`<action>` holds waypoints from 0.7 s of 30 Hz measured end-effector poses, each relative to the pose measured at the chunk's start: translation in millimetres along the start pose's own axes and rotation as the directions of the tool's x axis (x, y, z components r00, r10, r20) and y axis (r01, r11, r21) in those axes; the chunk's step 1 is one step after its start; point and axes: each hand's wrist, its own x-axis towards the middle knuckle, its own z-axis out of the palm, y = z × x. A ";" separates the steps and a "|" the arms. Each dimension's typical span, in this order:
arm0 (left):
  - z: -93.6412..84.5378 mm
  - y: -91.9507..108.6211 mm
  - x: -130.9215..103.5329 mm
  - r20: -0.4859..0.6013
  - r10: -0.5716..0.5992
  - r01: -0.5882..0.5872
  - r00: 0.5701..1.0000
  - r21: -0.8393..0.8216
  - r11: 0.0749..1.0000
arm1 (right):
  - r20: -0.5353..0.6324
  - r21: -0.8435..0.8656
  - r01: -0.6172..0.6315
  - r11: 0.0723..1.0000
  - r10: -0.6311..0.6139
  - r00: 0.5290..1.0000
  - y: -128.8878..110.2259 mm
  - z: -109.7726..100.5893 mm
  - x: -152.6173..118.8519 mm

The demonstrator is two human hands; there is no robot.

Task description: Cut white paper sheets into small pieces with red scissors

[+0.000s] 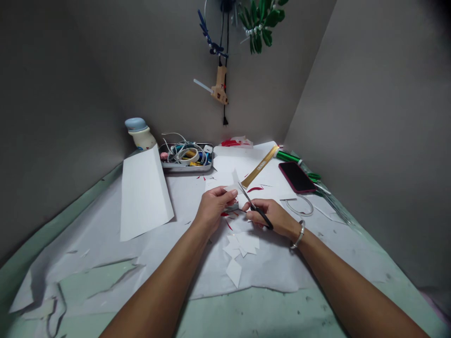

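Note:
My left hand pinches a small piece of white paper between thumb and fingers, above the middle of the table. In my right hand is a pair of scissors with black handles, its blades pointing up and left at the paper's right edge. Whether the blades are cutting into it I cannot tell. Just below my hands lie several cut white paper pieces, with a diamond-shaped piece nearest me. Red scraps are partly hidden under my hands.
A folded white sheet stands left, near a bottle and a metal tray of cords. Behind my hands lies a gold strip; a phone and green rolls are right. A glue gun hangs on the wall.

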 end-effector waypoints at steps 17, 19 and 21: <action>-2.0 -2.8 1.6 -0.004 0.015 -0.015 1.000 0.045 0.999 | -0.045 -0.036 -0.032 0.999 0.031 0.999 -6.2 0.4 -1.5; -2.7 -3.6 2.1 -0.001 0.016 -0.016 1.000 0.028 0.999 | -0.049 -0.039 -0.028 0.999 0.026 0.998 -7.0 0.9 -1.8; -3.4 -4.2 2.5 0.006 0.012 -0.012 1.000 0.011 1.000 | -0.051 -0.040 -0.026 0.999 0.024 0.998 -7.1 1.3 -1.7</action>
